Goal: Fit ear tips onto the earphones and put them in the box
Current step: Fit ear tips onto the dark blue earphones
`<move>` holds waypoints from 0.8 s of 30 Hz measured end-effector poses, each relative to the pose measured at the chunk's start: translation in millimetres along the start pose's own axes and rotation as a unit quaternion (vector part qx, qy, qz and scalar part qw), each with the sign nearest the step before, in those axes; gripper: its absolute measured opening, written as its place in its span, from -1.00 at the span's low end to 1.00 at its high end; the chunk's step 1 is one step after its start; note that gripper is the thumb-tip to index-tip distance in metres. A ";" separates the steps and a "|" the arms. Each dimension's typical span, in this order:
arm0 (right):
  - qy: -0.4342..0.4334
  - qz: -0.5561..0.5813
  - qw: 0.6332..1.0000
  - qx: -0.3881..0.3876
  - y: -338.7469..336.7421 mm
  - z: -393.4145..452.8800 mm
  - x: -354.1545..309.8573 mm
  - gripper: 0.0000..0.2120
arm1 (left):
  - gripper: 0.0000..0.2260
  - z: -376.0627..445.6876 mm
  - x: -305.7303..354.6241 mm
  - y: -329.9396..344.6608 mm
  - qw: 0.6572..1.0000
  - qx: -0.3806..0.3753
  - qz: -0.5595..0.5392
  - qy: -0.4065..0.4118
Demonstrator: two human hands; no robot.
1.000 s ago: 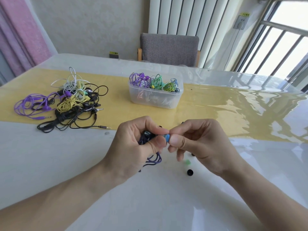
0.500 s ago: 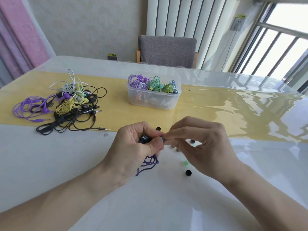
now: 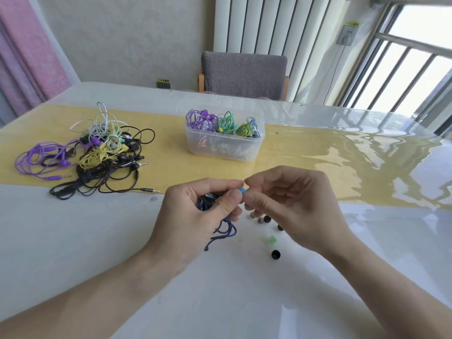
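My left hand [image 3: 195, 216] grips a bundled dark purple earphone [image 3: 223, 232], its cord hanging below my palm. Between the fingertips of both hands sits a small blue ear tip [image 3: 242, 191], which my right hand [image 3: 291, 204] pinches against the earbud held by my left thumb and forefinger. The clear plastic box [image 3: 223, 145] stands beyond my hands on the yellow runner, holding several coiled purple, green and blue earphones. Loose ear tips lie on the table under my right hand: a black one [image 3: 275, 253], a green one [image 3: 272, 239] and a few dark ones [image 3: 267, 218].
A tangled pile of purple, yellow, white and black earphones [image 3: 93, 155] lies at the left on the yellow runner [image 3: 318, 167]. A grey chair [image 3: 243, 74] stands behind the glossy white table [image 3: 97, 241]. The window is at the right.
The blue ear tip, hidden between my fingers half a second ago, shows again at my fingertips. Both hands have stayed close together.
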State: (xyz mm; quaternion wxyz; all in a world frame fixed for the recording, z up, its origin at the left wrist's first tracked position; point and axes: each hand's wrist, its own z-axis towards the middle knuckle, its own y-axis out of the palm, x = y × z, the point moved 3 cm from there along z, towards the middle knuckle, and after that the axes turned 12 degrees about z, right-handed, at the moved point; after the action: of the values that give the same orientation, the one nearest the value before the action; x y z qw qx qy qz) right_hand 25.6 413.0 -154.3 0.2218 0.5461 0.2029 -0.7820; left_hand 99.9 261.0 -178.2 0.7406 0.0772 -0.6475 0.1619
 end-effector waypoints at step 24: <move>0.064 -0.036 0.997 0.008 1.2 -3.9 -7.7 -0.92 | -0.88 1.4 -2.2 0.3 1.000 -0.002 0.011 0.019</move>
State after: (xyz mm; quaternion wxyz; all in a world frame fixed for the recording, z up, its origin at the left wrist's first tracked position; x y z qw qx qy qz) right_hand 31.6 415.2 -148.3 0.1756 0.5895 0.2295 -0.7543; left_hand 98.2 260.4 -180.2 0.7508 0.0650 -0.6349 0.1700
